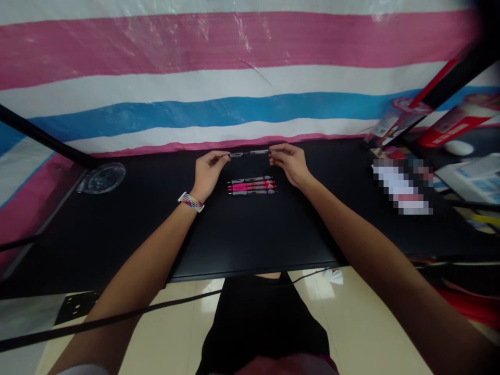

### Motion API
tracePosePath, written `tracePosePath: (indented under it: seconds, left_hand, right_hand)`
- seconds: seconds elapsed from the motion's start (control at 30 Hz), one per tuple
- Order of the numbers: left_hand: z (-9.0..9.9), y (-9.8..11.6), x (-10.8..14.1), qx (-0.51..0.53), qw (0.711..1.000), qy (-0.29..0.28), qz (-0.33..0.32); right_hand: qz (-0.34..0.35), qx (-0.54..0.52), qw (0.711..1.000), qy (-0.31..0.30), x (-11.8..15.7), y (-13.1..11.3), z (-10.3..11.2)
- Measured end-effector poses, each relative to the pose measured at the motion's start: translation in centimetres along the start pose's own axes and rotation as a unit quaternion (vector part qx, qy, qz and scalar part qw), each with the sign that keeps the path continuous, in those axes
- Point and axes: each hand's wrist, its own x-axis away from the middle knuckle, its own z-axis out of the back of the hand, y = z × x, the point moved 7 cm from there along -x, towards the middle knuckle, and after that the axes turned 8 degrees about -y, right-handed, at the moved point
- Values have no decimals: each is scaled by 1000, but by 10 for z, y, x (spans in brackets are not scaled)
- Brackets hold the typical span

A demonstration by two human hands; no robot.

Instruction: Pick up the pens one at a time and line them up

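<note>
A dark grey pen (250, 153) spans the gap between my two hands near the back of the black table. Its left end is pinched in the fingertips of my left hand (210, 171), which has a multicoloured band (191, 202) at the wrist. My right hand (291, 162) grips the other end between thumb and fingers. Just in front of that pen, several pens lie side by side: a grey pen (250, 180) at the back, pink-red pens (250, 186) in the middle and another grey pen (252, 192) nearest me.
At the left stands a clear round plastic container (104, 178). On the right are a cup (398, 122) with a red stick, a red-and-white container (455, 125), a white rounded object (459, 148) and a blurred-out item (402, 187). A striped sheet (234, 114) hangs behind the table (250, 239).
</note>
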Motion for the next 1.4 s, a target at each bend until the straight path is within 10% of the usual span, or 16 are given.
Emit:
tracePosePath:
  seconds: [0.33,1.4]
  left_hand:
    - [-14,11,3,-25,996,-75,-49]
    - [-11,15,4,-68,995,-30,-64]
  right_hand:
    - [-12,-23,998,-62,7,-6,-12]
    - [-29,-8,998,-52,7,-5,-11]
